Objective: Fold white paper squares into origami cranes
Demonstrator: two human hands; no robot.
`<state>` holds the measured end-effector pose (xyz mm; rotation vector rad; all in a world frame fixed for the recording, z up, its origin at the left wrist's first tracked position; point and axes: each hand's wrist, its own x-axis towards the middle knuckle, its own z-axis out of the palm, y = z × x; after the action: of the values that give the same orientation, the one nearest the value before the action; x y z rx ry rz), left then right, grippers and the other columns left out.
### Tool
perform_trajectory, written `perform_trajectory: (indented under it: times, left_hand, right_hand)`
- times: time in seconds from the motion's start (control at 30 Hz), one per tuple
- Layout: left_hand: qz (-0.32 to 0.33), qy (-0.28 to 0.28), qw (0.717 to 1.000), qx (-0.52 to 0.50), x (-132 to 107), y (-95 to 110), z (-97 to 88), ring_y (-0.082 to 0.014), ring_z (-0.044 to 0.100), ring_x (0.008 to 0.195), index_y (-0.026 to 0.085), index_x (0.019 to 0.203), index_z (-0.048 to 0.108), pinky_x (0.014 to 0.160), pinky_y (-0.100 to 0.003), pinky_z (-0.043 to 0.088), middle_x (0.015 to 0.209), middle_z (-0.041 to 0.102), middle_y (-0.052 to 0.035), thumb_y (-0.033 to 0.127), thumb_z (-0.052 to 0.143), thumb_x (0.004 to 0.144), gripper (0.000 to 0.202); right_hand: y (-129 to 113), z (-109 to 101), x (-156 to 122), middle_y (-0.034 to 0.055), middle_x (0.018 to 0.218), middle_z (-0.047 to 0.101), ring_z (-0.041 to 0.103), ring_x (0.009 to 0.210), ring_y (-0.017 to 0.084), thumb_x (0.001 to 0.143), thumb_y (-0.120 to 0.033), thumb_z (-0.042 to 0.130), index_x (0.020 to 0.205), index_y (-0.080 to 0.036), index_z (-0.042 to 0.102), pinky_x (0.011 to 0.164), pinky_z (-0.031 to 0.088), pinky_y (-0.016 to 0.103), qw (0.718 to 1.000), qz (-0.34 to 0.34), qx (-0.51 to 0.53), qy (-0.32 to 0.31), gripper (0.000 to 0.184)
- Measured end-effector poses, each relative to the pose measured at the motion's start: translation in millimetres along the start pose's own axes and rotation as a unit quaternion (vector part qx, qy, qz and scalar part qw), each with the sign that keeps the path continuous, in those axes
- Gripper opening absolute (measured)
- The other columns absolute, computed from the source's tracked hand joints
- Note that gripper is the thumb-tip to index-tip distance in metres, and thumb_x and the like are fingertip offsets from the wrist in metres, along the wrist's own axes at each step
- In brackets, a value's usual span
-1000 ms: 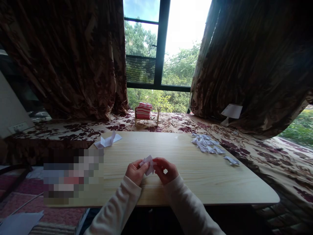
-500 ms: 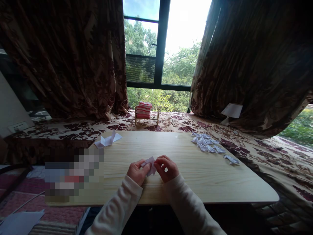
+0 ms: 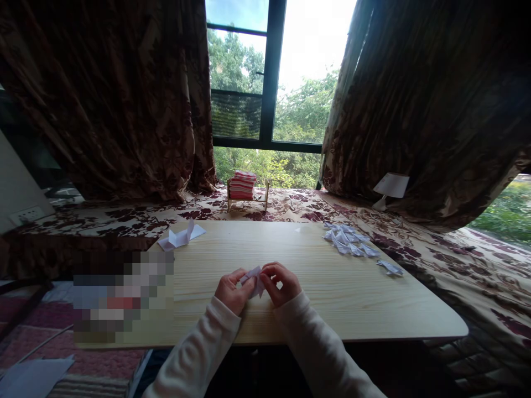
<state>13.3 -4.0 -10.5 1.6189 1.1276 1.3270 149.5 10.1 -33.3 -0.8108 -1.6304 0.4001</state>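
At lower centre, our left hand [image 3: 231,293] and right hand [image 3: 282,285] fingers are clamped on the small white folded paper piece [image 3: 253,275], and uneven pressure could skew its crease

Daylight pours through the window [image 3: 307,61], blown out white, so the curtains [image 3: 103,99] go nearly black. The table [image 3: 352,298] catches soft light. The folded paper [image 3: 254,278] between left hand [image 3: 231,293] and right hand [image 3: 282,284] looks sharp. Wide lens bends the edges; a pixelated block [image 3: 122,296] lower left.

Your left sleeve [image 3: 194,354] and right sleeve [image 3: 321,356] are long, cream-coloured, softly creased; left hand [image 3: 232,293] and right hand [image 3: 282,284] are bare.
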Motion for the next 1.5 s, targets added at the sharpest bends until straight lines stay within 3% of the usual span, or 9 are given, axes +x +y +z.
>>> perform_trajectory:
  times: [0.23, 0.63, 1.1, 1.3, 1.5]
  left_hand:
    - [0.003, -0.002, 1.0, 0.003, 1.8, -7.8, 0.7, -0.0115, 0.043, 0.053, 0.014, 0.058, 0.06, 0.05, -0.021, 0.035, 0.053, 0.048, 0.0019, 0.035, 0.052, 0.068, 0.024]
    - [0.022, -0.011, 0.999, 0.033, -1.1, -1.6, 1.8, -0.0108, 0.044, 0.056, 0.013, 0.058, 0.061, 0.054, -0.021, 0.036, 0.054, 0.049, 0.0019, 0.022, 0.053, 0.065, 0.014]
    - [-0.005, 0.003, 0.999, 0.038, -1.4, -0.9, 4.6, -0.0102, 0.043, 0.053, 0.013, 0.058, 0.061, 0.05, -0.02, 0.034, 0.052, 0.048, 0.0026, 0.024, 0.058, 0.064, 0.012]
    - [-0.022, 0.001, 1.0, 0.021, -1.4, -0.2, 0.6, -0.0094, 0.041, 0.05, 0.013, 0.061, 0.062, 0.049, -0.021, 0.033, 0.05, 0.045, 0.004, 0.024, 0.055, 0.066, 0.015]
    - [-0.026, -0.003, 1.0, 0.005, -1.5, -0.1, -0.6, -0.0094, 0.04, 0.052, 0.013, 0.06, 0.061, 0.05, -0.02, 0.032, 0.051, 0.044, 0.0039, 0.025, 0.056, 0.066, 0.015]
  right_hand:
    - [2.2, 0.7, 0.6, 0.002, 0.069, 0.056, 0.053, 0.058, 0.011, 0.073, -0.02, 0.051, 0.066, -0.019, 0.056, 0.042, 0.041, 0.019, 1.0, 0.004, 0.009, -0.001, 0.008]
    - [1.9, -0.6, -0.7, 0.0008, 0.067, 0.055, 0.051, 0.056, 0.01, 0.072, -0.019, 0.05, 0.065, -0.018, 0.054, 0.044, 0.04, 0.02, 1.0, 0.012, 0.005, -0.014, 0.007]
    - [7.8, 3.0, -2.8, 0.0001, 0.062, 0.054, 0.049, 0.052, 0.01, 0.069, -0.022, 0.052, 0.062, -0.018, 0.054, 0.045, 0.038, 0.021, 0.999, 0.053, 0.003, -0.006, 0.009]
    - [1.9, 0.5, -2.7, 0.0002, 0.061, 0.057, 0.05, 0.051, 0.01, 0.078, -0.03, 0.048, 0.082, -0.016, 0.057, 0.046, 0.041, 0.021, 0.992, 0.117, 0.04, 0.006, 0.017]
    - [-2.4, 1.9, -2.8, -0.0009, 0.055, 0.054, 0.05, 0.05, 0.011, 0.071, -0.028, 0.054, 0.065, -0.016, 0.055, 0.044, 0.04, 0.02, 0.989, 0.135, 0.063, -0.022, 0.013]
